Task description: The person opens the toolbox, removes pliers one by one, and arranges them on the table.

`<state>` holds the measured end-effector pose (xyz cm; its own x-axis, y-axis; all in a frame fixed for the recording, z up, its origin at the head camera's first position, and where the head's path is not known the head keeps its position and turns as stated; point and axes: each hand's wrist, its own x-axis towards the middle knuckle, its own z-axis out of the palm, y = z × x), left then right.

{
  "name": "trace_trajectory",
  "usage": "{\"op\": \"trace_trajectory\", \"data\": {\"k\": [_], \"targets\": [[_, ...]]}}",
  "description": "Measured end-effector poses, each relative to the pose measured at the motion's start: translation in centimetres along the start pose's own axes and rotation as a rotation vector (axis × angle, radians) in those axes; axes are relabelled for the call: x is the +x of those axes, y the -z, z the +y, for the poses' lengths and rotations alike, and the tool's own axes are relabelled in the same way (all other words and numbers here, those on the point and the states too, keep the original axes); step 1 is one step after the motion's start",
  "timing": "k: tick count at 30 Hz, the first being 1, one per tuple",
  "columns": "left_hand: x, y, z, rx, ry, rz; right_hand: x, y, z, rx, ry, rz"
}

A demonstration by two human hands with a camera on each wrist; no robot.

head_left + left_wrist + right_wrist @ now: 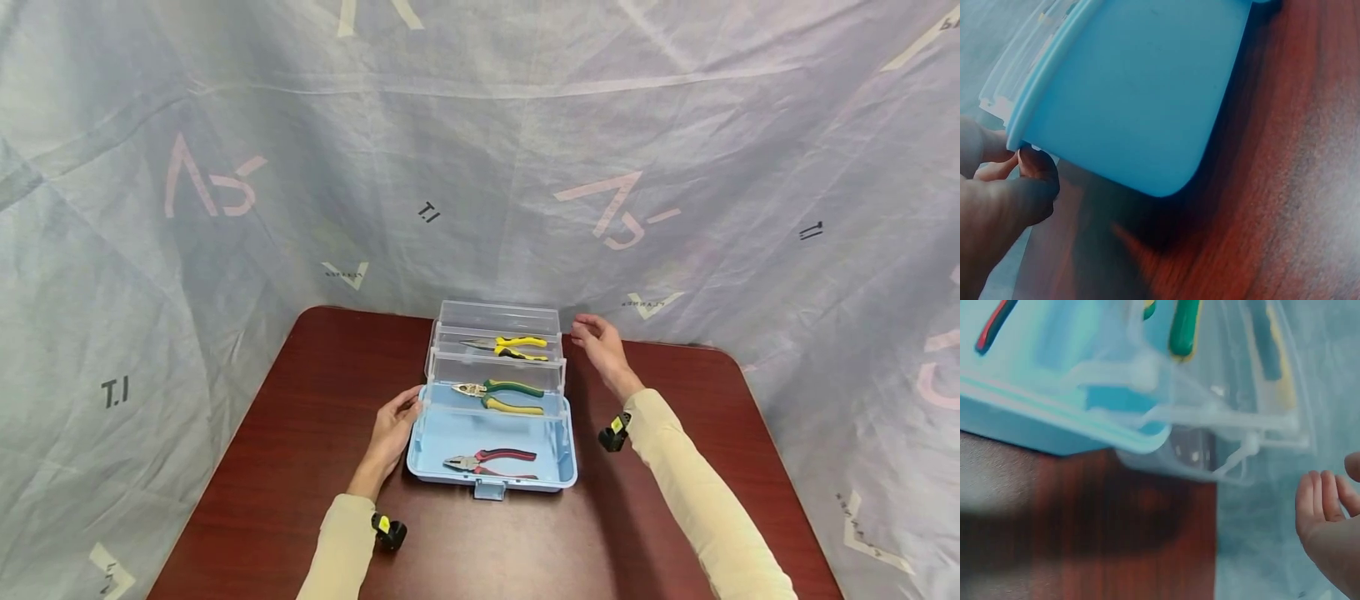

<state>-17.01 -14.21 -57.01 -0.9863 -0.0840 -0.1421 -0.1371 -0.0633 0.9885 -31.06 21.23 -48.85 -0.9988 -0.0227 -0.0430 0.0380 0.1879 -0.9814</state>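
Note:
A light blue toolbox (pixel 442 432) stands unfolded, its clear trays raised in steps towards the back. Red-and-black combination pliers (pixel 506 455) lie in its base. The lower clear tray (pixel 438 364) holds green-and-yellow combination pliers (pixel 513 387), and yellow-and-black long-nose pliers (pixel 521 342) lie in the tray behind. At the toolbox's back left corner my left hand (pixel 393 427) grips the rim (pixel 1016 134) between thumb and fingers. My right hand (pixel 600 346) is beside the rear trays on the right, apart from them, fingers loosely bent and holding nothing.
The toolbox is on a dark red-brown wooden table (pixel 322 375) with rounded back corners. Grey printed cloth (pixel 480 208) hangs close behind the table and along its sides. A latch (pixel 489 490) sticks out at the toolbox's front.

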Motion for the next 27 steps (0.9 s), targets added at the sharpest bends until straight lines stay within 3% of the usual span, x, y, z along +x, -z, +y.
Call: {"op": "trace_trajectory", "data": {"k": [3, 10, 18, 27], "targets": [[0.5, 0.1, -1.1, -0.014, -0.007, 0.028, -0.5, -0.8, -1.6, -0.068, 0.033, -0.025], [0.5, 0.0, -1.0, -0.011, 0.002, 0.025, -2.2, -2.8, -5.6, -0.137, 0.086, -0.122], [0.5, 0.1, -1.0, -0.012, 0.026, 0.028, -0.8, -4.5, -3.5, -0.271, 0.171, -0.191], [0.6, 0.0, -1.1, -0.020, 0.022, 0.021, -1.0, -6.9, -2.7, -0.390, 0.232, -0.276]]}}
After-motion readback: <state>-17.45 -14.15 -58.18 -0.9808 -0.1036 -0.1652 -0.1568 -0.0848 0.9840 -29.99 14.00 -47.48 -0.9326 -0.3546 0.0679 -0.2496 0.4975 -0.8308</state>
